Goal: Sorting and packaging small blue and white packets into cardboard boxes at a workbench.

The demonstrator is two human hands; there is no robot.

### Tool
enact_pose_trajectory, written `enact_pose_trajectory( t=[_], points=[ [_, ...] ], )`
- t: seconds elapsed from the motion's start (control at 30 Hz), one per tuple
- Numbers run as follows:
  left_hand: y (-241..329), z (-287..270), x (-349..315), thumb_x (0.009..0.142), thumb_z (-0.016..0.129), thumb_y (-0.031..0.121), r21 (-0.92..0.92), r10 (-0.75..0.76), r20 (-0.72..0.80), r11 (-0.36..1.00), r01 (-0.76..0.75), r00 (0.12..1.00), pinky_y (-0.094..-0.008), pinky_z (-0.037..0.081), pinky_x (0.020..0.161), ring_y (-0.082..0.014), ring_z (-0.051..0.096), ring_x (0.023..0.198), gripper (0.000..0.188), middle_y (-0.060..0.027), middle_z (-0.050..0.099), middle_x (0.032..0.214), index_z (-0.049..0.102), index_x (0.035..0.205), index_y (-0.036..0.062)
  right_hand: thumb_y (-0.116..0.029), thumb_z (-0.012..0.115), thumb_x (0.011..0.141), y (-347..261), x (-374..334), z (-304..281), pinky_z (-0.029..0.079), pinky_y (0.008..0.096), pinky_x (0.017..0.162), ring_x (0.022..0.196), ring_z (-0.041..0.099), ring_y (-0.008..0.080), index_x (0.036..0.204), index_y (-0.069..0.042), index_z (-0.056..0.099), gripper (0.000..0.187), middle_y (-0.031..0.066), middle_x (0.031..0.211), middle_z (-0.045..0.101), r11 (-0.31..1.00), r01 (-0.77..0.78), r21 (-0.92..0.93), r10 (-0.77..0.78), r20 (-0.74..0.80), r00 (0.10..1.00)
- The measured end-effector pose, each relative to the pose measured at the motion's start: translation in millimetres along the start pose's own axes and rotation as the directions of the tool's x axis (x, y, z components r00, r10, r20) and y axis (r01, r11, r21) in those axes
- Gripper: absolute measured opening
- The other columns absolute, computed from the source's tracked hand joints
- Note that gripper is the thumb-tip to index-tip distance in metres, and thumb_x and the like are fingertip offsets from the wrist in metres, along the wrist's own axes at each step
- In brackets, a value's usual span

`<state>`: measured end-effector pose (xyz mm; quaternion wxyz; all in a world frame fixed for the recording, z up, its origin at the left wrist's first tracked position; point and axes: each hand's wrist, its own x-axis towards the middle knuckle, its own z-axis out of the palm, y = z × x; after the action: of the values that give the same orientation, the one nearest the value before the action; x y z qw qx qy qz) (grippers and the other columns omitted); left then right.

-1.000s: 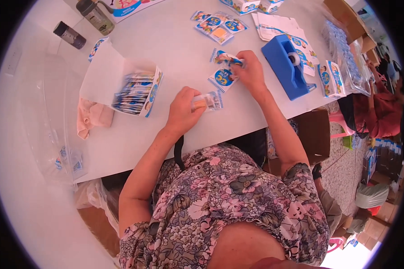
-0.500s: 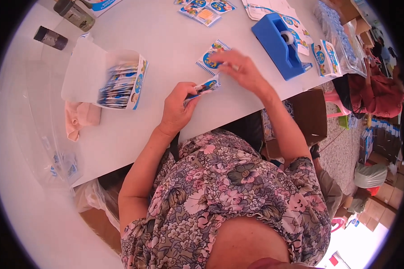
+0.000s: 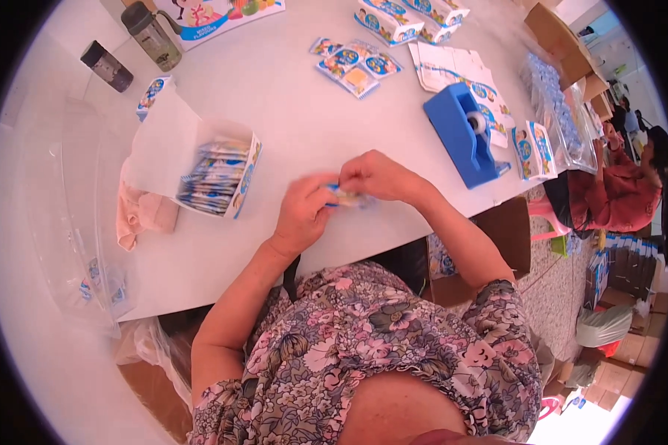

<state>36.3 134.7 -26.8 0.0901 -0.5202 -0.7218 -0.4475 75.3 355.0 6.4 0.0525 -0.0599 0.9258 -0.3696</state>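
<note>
Small printed sachets are between my two hands, low over the white table and partly hidden by my fingers. My left hand is closed on them from the left, its fingers smeared a little by motion. From the right, my right hand pinches their upper edge. To the left of my hands stands an open white carton with a row of similar sachets packed upright in it, its lid folded back.
Several loose sachets lie farther back. A blue tape dispenser, flattened cartons and a small box are at the right. A pink cloth lies beside the carton; two bottles stand far left. A co-worker sits beyond.
The sachet that lay on the table under my right hand is gone from there. My right hand has come back to my left, and both now work at the sachets. The view has shifted.
</note>
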Motion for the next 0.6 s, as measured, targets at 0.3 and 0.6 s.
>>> enact_pose_trajectory(
  t=[0.3,0.6],
  points=[
    [-5.3,7.8,-9.7,0.082,0.073,0.0,-0.211,-0.375,-0.006,0.907,0.366,0.927,-0.0284,0.052,0.07,-0.0184,0.065,0.084,0.025,-0.0113,0.065,0.099,0.059,0.102,0.0023,-0.023,0.073,0.084,78.1,92.5,-37.2,0.046,0.041,0.095,0.118,0.056,0.0283,0.121,-0.006,0.061,0.043,0.0128,0.124,0.061,0.901,-0.156,-0.404,-0.182,-0.68,0.71],
    [3.0,11.6,-16.5,0.08,0.076,0.002,-0.308,-0.537,-0.007,0.804,0.509,0.843,-0.0287,0.052,0.072,-0.0185,0.064,0.08,0.029,-0.0103,0.067,0.093,0.059,0.104,0.0031,-0.023,0.068,0.083,81.4,143.4,-38.2,0.052,0.0452,0.078,0.1,0.064,0.0274,0.098,-0.012,0.069,0.019,0.0085,0.094,0.068,0.659,-0.136,-0.739,-0.165,-0.319,0.933]
  ],
)
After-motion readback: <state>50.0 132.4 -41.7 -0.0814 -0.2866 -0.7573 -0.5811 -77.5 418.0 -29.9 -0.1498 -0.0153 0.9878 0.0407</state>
